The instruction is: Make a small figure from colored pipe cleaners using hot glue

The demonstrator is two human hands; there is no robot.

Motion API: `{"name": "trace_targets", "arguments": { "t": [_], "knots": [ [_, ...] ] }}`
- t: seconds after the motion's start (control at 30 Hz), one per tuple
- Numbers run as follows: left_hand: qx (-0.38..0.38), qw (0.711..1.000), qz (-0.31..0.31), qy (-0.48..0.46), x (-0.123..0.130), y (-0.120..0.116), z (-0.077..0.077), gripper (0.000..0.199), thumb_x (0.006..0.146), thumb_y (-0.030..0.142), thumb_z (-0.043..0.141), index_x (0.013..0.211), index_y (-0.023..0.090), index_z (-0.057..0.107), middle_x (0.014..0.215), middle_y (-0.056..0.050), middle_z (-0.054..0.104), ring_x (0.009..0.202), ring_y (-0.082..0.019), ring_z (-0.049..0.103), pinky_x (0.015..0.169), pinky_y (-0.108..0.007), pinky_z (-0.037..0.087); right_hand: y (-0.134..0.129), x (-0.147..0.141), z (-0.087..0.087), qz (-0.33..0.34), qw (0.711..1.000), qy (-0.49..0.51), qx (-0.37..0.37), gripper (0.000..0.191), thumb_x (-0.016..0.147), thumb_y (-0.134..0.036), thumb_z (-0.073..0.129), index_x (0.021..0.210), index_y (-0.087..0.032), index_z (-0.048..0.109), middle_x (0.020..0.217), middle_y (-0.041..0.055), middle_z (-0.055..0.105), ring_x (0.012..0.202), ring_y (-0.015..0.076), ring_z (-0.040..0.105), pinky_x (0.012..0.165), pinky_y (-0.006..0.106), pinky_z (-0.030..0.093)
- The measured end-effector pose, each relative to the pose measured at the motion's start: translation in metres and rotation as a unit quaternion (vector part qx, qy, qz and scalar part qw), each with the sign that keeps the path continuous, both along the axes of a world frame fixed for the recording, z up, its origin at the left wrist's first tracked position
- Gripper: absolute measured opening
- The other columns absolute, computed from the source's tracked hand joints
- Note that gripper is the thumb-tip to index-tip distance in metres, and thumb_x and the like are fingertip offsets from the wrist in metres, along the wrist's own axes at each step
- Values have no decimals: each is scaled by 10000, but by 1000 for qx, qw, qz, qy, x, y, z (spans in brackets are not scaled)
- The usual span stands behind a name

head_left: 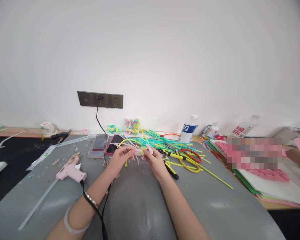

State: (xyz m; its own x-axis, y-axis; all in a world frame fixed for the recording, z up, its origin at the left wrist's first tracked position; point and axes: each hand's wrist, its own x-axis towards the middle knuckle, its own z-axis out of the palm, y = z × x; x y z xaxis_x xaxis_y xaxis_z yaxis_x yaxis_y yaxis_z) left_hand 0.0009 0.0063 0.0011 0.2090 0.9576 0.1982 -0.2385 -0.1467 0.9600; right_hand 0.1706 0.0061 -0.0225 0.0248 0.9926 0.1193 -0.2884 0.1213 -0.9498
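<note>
Your left hand and right hand meet over the grey counter, fingers pinching either end of a small pastel fuzzy-stemmed piece lying crosswise between them, neither clearly nearer.

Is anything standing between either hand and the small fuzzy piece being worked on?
Nothing visible does: the fingers of the left hand and right hand are already on the small fuzzy piece. The coloured stems lie beyond and to the right.
</note>
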Motion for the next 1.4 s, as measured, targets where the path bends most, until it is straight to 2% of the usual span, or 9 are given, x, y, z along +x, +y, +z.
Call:
{"name": "trace_targets", "arguments": {
  "t": [0.13,0.23,0.43,0.7,0.83,1.03,1.27,1.4],
  "knots": [
    [-72,994,-2,-88,2,-2,4,261,641,354,846,780,165,731,718,-12,681,642,-114,591,649,-236,501,-2,-3,1,6,1000,-11,2,359,633,-490,795,760,-185,655,696,9,641,583,130,505,586,268,415],
    [-93,990,-7,-109,2,-3,7,282,621,335,863,778,150,719,734,-31,708,659,-120,614,657,-239,511,-3,-4,2,9,1000,-18,3,328,642,-465,791,742,-188,648,684,1,638,583,132,513,601,275,423],
    [-114,987,-37,-105,1,-3,7,290,638,347,848,771,135,701,742,-44,713,631,-104,594,635,-223,485,-4,-4,4,14,1000,-20,5,296,650,-436,784,747,-193,645,685,-7,628,608,142,533,603,276,432],
    [-113,987,-61,-95,3,-5,6,289,651,362,847,718,144,669,677,7,645,604,-80,537,592,-199,438,-2,-3,2,6,1000,-15,3,325,653,-453,782,752,-178,639,675,-8,621,602,133,542,580,259,422],
    [-113,987,-64,-98,2,-3,6,290,640,360,860,755,135,718,727,-14,668,634,-82,548,613,-198,444,-3,-4,1,10,1000,-16,-1,327,656,-454,777,741,-176,625,677,-1,620,618,151,578,552,255,412],
    [-123,987,-59,-89,-1,1,3,329,642,367,861,860,142,757,813,-39,693,710,-96,578,661,-198,463,-5,-5,5,13,1000,-20,0,299,642,-413,790,707,-191,601,620,-25,605,565,129,534,572,263,423],
    [-133,987,-43,-80,-1,2,-3,275,625,347,871,790,168,743,663,24,604,592,-61,500,567,-175,418,-4,-4,4,8,1000,-17,-1,282,646,-392,795,728,-192,613,670,-29,615,569,121,527,577,261,424],
    [-146,985,-48,-77,-2,4,-7,292,626,347,869,806,162,731,709,0,656,640,-83,562,591,-190,437,-4,-4,3,16,1000,-7,-4,292,647,-397,799,760,-184,634,672,-25,614,590,127,543,572,256,429]
  ]
}}
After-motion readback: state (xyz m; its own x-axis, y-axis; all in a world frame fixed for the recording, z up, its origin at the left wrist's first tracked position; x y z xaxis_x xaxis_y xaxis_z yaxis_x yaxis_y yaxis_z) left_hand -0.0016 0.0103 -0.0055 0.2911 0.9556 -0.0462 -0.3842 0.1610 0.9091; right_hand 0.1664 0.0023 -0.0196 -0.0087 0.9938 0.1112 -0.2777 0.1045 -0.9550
